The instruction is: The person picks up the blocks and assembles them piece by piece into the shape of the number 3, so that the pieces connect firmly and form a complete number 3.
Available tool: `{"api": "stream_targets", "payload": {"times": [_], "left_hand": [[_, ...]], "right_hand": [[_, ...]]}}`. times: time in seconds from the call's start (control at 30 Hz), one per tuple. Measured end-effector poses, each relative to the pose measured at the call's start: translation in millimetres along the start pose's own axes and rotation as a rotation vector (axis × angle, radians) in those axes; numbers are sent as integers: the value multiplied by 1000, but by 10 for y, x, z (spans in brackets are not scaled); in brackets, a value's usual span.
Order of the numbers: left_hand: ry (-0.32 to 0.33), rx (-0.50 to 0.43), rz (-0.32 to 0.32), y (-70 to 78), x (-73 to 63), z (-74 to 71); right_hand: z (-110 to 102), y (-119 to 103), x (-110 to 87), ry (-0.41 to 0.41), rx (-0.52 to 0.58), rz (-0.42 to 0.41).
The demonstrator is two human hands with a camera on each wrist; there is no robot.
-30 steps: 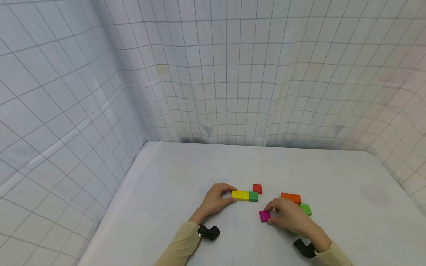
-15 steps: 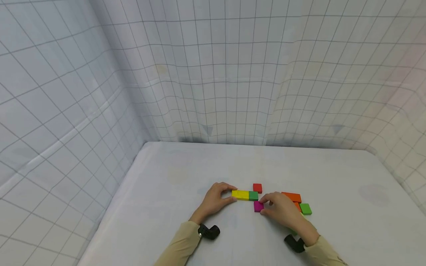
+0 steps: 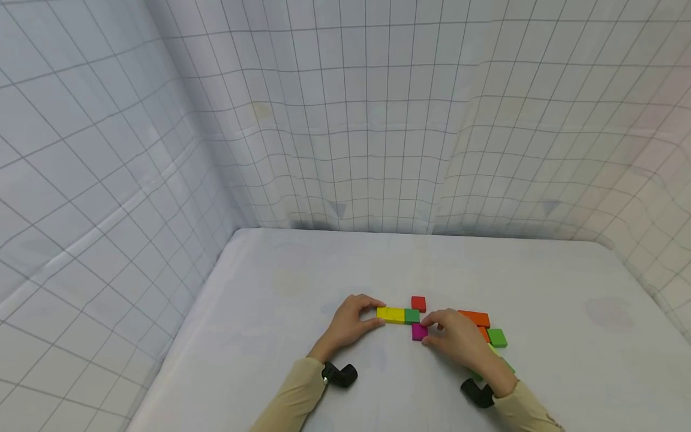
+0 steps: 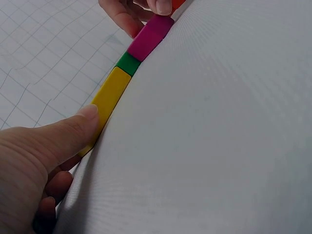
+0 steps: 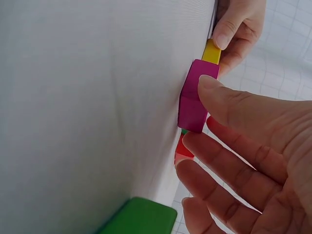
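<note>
Pinching: your right hand (image 3: pixel 459 341) has the purple block (image 3: pixel 418 332), your left hand (image 3: pixel 349 325) the yellow block (image 3: pixel 391 315) | purple just beside green block's (image 3: pixel 412 316) near edge | steady left, nudge lightly, likely safest

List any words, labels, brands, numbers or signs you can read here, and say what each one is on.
There are none that I can read.
The yellow block, magenta block and red block show no legible print.
The cloth wall shows grid lines, not writing.
Any marking on the black wrist pieces is too small to read.
</note>
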State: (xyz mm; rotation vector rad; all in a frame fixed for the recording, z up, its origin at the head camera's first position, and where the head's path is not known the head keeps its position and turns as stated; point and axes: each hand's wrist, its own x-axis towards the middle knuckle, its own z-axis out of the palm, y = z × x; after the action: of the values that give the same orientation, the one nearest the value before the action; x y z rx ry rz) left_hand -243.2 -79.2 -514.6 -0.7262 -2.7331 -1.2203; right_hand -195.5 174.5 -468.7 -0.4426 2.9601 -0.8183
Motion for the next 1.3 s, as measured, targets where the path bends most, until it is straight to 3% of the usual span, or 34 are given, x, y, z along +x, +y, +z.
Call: {"api": "stream_targets", "payload": {"times": [1.1, 1.3], "left_hand": [[-7, 9, -16, -10, 8, 8], [-5, 6, -10, -2, 12, -1]], "right_hand": [[-4, -9, 7, 8, -18, -42], [-120, 101, -31, 89, 23, -109]]}}
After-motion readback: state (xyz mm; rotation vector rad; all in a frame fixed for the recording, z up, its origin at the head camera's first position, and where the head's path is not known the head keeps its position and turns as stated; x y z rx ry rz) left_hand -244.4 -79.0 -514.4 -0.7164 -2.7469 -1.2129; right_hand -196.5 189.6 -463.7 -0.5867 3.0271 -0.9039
